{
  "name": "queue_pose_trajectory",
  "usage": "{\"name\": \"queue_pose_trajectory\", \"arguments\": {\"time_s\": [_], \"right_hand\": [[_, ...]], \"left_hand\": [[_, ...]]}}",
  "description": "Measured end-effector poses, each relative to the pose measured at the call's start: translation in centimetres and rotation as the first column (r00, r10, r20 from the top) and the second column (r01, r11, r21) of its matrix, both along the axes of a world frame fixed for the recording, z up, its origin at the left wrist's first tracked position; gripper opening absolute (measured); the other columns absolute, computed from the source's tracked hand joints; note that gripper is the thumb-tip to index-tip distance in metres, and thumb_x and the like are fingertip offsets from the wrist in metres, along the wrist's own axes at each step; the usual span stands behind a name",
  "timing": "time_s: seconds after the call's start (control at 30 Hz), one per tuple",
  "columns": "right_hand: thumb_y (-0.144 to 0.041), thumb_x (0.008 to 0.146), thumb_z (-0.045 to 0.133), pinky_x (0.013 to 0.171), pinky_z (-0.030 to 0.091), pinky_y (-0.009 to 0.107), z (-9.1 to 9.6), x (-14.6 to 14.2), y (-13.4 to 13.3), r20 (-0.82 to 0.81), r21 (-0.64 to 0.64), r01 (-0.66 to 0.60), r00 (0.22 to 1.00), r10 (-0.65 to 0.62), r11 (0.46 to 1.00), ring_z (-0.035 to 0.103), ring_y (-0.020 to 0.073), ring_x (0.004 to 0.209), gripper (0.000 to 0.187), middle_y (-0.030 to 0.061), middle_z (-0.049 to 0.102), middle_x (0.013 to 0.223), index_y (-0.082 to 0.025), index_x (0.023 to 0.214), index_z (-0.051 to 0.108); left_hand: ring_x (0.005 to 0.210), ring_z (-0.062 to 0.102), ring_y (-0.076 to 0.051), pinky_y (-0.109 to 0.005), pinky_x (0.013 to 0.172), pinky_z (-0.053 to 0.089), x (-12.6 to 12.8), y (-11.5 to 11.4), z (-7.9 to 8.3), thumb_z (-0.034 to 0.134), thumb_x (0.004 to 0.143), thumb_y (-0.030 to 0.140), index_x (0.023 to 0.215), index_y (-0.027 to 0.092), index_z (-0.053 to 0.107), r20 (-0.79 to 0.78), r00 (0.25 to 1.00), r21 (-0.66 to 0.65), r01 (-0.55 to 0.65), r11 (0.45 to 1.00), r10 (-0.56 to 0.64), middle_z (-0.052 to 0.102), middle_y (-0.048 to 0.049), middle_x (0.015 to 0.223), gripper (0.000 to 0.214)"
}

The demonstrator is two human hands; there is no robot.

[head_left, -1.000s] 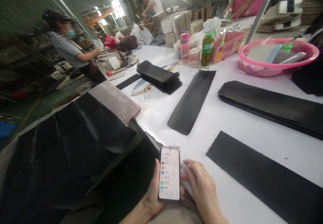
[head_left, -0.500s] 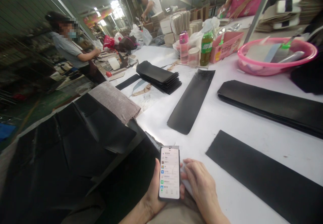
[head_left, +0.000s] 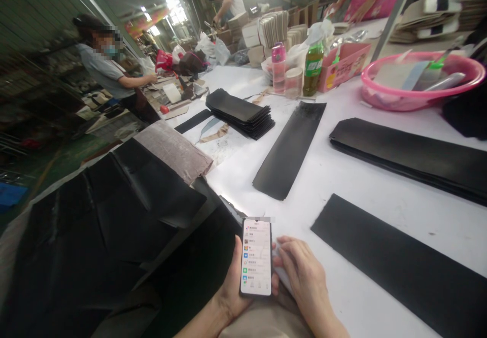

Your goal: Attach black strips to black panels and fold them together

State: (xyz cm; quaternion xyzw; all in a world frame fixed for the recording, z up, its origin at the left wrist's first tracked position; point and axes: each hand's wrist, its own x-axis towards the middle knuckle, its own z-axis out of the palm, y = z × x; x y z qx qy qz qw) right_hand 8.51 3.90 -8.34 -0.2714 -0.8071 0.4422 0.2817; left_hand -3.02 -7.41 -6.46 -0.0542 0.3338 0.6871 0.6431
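The left hand [head_left: 231,283] gripped the smartphone [head_left: 256,258] by the worktop's [head_left: 291,220] near edge; the right hand [head_left: 305,273] curled beside it, any grasp unclear; a firm, steady hold likely served best.

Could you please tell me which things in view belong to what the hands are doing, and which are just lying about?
In use:
black-edged rectangular smartphone, lit, in the left hand; right hand close beside it

Apparently lying about, untouched:
flat black rectangular strips, loose and stacked
round pink plastic basin
upright green-labelled bottle
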Motion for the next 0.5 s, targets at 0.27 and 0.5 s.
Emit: {"name": "queue_pose_trajectory", "arguments": {"time_s": [0.27, 0.5], "right_hand": [[-0.025, 0.096, 0.044, 0.078, 0.053, 0.031, 0.24, 0.04, 0.02, 0.006, 0.007, 0.002, 1.0, -0.002, 1.0, 0.063, 0.02, 0.098, 0.017, 0.0067, 0.065, 0.107, -0.023, 0.088, 0.058], [-0.019, 0.097, 0.042, 0.083, 0.054, 0.034, 0.16, 0.25, -0.25, -0.024, 0.081, 0.013, 1.0, -0.011, 0.997, 0.06, 0.0203, 0.106, 0.015, 0.0068, 0.064, 0.111, -0.023, 0.096, 0.056]], "left_hand": [[0.07, 0.068, -0.026, -0.038, 0.065, 0.051, -0.11, -0.1, 0.1, 0.024, 0.085, 0.076, 0.132, 0.007, 0.049, 0.02, 1.0, -0.016, -0.008, 1.0, 0.008, 0.068, -0.0195, 0.106, 0.087], [0.069, 0.068, -0.025, -0.035, 0.062, 0.05, -0.15, -0.18, -0.42, 0.021, 0.086, 0.075, 0.134, 0.006, 0.046, -0.003, 1.0, 0.02, 0.008, 1.0, -0.008, 0.067, -0.0191, 0.106, 0.087]]}}
